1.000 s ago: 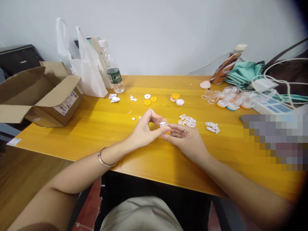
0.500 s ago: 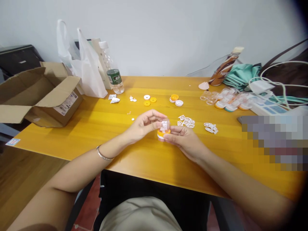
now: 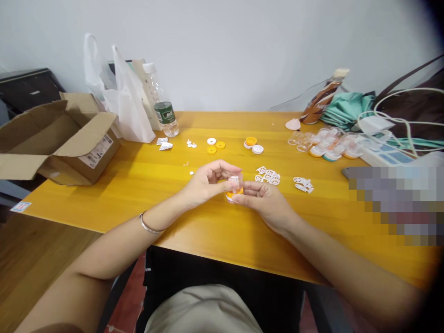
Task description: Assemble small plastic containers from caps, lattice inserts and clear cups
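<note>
Both my hands meet over the middle of the yellow table. My left hand pinches the clear dome top of a small toy capsule with an orange base. My right hand cups and grips the same capsule from below and the right. A white cut-out piece shows inside the clear dome. Just right of my hands lie several white wheel-shaped plastic pieces and another white cluster. A metal bangle is on my left wrist.
Loose yellow and white caps and an orange cap pair lie further back. Finished capsules sit at the right by a power strip. An open cardboard box, a plastic bag and a water bottle stand at the left.
The capsule was lifted upright between my fingers, then lowered slightly. My left fingers shifted onto its clear top while my right hand kept hold of the orange base.
</note>
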{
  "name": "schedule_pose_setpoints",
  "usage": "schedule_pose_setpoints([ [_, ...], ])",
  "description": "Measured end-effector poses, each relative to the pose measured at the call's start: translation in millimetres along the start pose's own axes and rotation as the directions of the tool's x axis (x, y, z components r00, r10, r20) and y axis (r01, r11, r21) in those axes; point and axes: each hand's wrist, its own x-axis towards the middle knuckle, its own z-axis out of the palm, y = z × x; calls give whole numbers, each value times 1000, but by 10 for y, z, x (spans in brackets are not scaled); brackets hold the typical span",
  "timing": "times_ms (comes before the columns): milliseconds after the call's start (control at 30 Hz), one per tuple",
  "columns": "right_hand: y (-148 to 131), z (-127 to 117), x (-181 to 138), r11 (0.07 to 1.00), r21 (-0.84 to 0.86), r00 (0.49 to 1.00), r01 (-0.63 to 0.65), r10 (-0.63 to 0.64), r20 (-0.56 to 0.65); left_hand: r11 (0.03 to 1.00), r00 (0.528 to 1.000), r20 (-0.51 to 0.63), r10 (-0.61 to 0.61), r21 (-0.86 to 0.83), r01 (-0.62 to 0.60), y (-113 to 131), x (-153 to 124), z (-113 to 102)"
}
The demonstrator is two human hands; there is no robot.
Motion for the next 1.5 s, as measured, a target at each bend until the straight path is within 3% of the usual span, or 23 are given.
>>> schedule_pose_setpoints([
  [133,17,31,-8,1000,-25,997,13,-15,-69,998,992,-110,62,-23,-65,-63,12,45],
  [233,24,21,-6,999,-25,997,29,-31,-71,998,992,-121,36,-52,-42,-62,-1,58],
  [500,12,-20,-19,993,113,997,-26,18,70,986,990,140,-16,-160,39,-5,-36,-10],
  [633,6,-38,-17,986,147,991,-81,65,114,987,986,168,1,-157,26,7,-37,-15],
  [833,17,-60,10,995,97,996,-22,14,87,995,990,129,56,-87,-45,19,-39,-10],
  [1067,28,-49,31,998,68,998,-4,-1,63,996,997,-25,74,-48,-75,-37,-17,43],
  [1267,24,-40,27,993,107,997,-40,32,73,992,996,83,25,-123,-14,-2,-29,21],
  [1500,14,-28,32,982,-142,985,126,-141,-98,983,983,-40,179,34,-178,-52,4,37],
])
